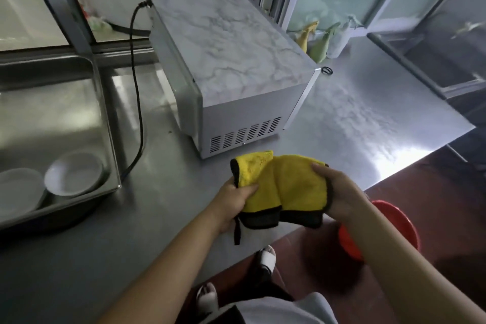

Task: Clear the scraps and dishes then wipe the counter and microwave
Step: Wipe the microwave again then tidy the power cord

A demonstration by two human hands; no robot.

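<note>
Nearest, at the bottom edge, two feet in pale sandals [267, 258] stand on the dark red floor, partly hidden by the person's grey clothing, which the frame cuts off. Just above them both forearms reach forward over the front edge of the steel counter [163, 218]. The left hand [232, 204] grips the left side of a folded yellow cloth [284, 187], thumb on top and fingers curled underneath out of sight; the right hand [335, 192] clasps the cloth's right edge, its fingertips hidden behind the fabric. The cloth is held just above the counter, its black trim and a black loop hanging down at the lower edge. Under the right forearm a red basin [394, 221] sits on the floor, more than half covered by the arm. Just beyond the cloth stands the microwave [228, 60], its vented side facing the camera and its door turned away to the left, so the front is hard to make out. Its black cord [138, 102] curves down across the counter. To the left, a sink [105, 102] holds two white bowls [75, 173], one clipped by the frame. Farther back, yellow and green items [315, 39] blur against frosted window panes.
</note>
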